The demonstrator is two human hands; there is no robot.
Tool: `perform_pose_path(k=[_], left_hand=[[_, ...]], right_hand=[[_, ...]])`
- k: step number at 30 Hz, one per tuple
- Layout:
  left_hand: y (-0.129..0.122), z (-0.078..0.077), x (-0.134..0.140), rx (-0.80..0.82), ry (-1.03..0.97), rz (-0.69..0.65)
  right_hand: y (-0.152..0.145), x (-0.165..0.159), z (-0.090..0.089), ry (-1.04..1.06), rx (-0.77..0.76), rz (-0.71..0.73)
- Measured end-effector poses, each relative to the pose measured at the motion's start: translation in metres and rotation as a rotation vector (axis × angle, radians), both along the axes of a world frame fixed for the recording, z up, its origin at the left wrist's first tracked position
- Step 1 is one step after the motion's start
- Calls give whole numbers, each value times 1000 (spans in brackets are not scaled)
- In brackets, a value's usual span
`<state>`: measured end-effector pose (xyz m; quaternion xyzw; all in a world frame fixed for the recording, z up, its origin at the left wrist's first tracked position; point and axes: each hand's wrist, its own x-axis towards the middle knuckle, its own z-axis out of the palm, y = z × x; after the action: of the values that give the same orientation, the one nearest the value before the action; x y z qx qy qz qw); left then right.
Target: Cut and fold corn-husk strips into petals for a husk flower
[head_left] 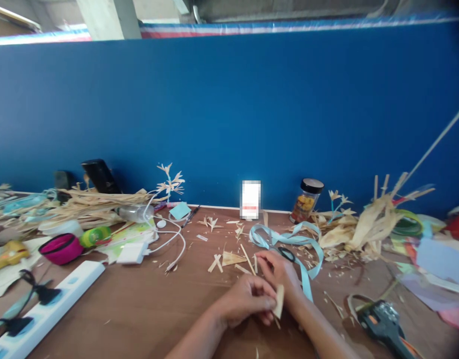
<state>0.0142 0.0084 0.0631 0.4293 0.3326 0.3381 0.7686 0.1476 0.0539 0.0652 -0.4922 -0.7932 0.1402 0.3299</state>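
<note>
My left hand (247, 300) is closed, pinching a small flat piece of dried husk (280, 301) between thumb and fingers above the brown table. Beyond it, my right hand (280, 275) reaches down to the tabletop, fingers partly stretched and slightly apart. Its fingertips are beside a narrow husk strip (255, 264); whether they touch it I cannot tell. Scissors with a dark handle (286, 254) lie just past the right hand, partly covered by a light blue ribbon (314, 239). A triangular husk piece (232, 259) and several cut strips lie left of the right hand.
A glue gun (382, 324) lies at right, near a husk bundle (373, 227). A lidded jar (307, 200) stands by the blue partition (214, 109). Leftward are a power strip (70, 289), a white charger (132, 253), a husk flower (170, 180) and a magenta band (61, 249).
</note>
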Motion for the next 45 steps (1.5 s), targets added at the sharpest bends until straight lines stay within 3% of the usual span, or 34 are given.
perform_pose_path(k=[3,6,8,10,13,18,22,28,32,38,41,45], left_hand=[[9,-1,-2,-24,-49,252],[15,-2,-4,-48,-51,365],[16,-1,-5,-45,-40,379],[15,0,-5,-25,-26,389],[14,2,-4,11,3,408],[17,4,-5,30,43,560],[20,6,-6,23,-79,725],[16,8,-4,105,-89,607],[18,3,-6,43,-97,673],[22,2,-9,-36,-125,744],[20,3,-8,-16,-133,714],[19,4,-8,-29,-114,701]], right_hand=[[2,8,7,27,89,-138],[3,14,16,44,149,-231],[3,15,20,161,51,-171],[3,14,24,291,-117,-21],[2,12,27,352,-264,146],[2,12,25,414,-353,179],[3,9,19,524,-484,212],[0,-3,10,613,-503,131],[1,0,11,498,-425,128],[7,23,14,-141,-88,-251],[8,27,10,-363,-45,-288],[8,23,5,-499,-22,-330]])
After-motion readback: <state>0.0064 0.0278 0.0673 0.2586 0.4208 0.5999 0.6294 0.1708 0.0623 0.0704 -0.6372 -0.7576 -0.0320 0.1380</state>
